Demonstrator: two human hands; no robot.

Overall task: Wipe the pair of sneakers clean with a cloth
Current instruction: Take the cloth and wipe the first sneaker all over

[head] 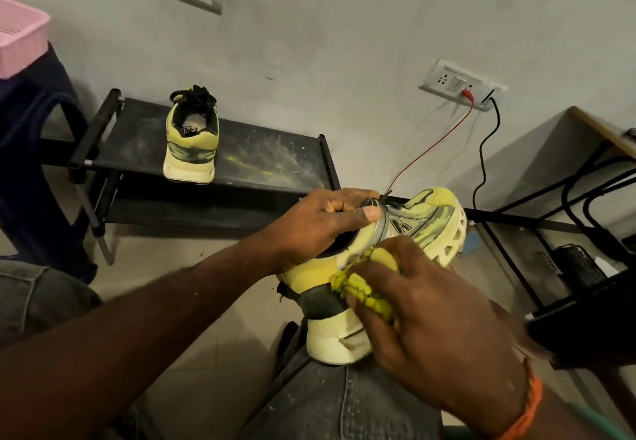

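Cloth [370, 288] — yellow, bunched in the right hand [444, 329] — presses the heel side of the yellow sneaker [406, 233] that the left hand [320, 223] grips by its collar over the knee — short firm strokes, steady hold, would suit; its mate [191, 137] waits on the rack [268, 161].

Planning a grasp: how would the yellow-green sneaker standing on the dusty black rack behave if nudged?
The yellow-green sneaker stands flat on a wide sole, so it would probably slide, not tip. The dusty black rack may lower friction. Its loose black laces look floppy.
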